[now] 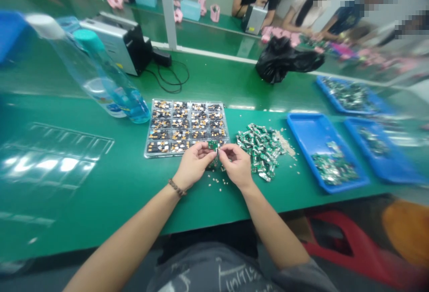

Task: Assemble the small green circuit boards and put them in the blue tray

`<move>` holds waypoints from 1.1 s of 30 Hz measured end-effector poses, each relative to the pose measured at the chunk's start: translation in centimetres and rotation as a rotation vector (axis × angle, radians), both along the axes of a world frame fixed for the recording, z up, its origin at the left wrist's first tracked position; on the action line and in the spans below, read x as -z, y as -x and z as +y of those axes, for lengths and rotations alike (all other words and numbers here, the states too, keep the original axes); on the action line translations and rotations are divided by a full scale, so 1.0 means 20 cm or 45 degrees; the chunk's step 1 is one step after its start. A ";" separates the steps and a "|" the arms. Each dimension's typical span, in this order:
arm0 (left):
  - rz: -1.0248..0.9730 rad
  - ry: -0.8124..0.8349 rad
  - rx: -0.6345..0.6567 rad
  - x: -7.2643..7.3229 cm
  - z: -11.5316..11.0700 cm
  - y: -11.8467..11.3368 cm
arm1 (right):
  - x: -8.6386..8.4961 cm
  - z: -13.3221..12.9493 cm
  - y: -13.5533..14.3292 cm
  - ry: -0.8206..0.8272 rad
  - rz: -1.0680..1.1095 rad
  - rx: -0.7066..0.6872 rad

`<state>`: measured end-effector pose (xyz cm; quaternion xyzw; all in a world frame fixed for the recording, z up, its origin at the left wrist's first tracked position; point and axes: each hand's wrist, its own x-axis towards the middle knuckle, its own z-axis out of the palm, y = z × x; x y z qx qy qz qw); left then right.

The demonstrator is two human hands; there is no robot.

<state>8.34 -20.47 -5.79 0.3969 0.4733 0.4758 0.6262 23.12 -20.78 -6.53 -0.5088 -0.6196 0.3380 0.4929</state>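
Observation:
Between my hands, close to the front edge of a clear compartment tray (145,152), is a small green circuit board (213,144). My left hand (196,163) pinches the board from the left, a braided bracelet on its wrist. The fingers of my right hand (237,164) are closed at the board's right side; whatever small piece they may hold is too small to make out. Sorted black, orange and white parts fill the tray's compartments. Right of my hands lies a heap of green circuit boards (259,149), with small pale bits (284,143) beside it. More pale bits (216,181) lie below my fingers.
Blue trays (298,124) with boards stand at right. Two bottles (132,104), a grey device (115,37) and its black cable (174,86) are at back left. A black plastic bag (275,61) lies near the rail. Other people work across the bench. A red chair (351,238) stands lower right.

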 end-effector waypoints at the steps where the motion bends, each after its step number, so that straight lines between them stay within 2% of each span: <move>1: -0.001 0.001 0.007 0.00 0.00 0.00 | 0.00 0.00 0.00 -0.002 -0.003 -0.001; 14: -0.012 0.008 0.040 0.01 0.00 0.00 | -0.02 0.01 -0.02 -0.137 -0.157 -0.018; 22: -0.026 0.029 0.060 0.01 0.00 0.01 | -0.02 0.01 -0.02 -0.145 -0.156 -0.052; 33: 0.053 -0.045 0.039 0.01 0.00 0.01 | -0.02 0.00 -0.01 -0.144 -0.157 -0.043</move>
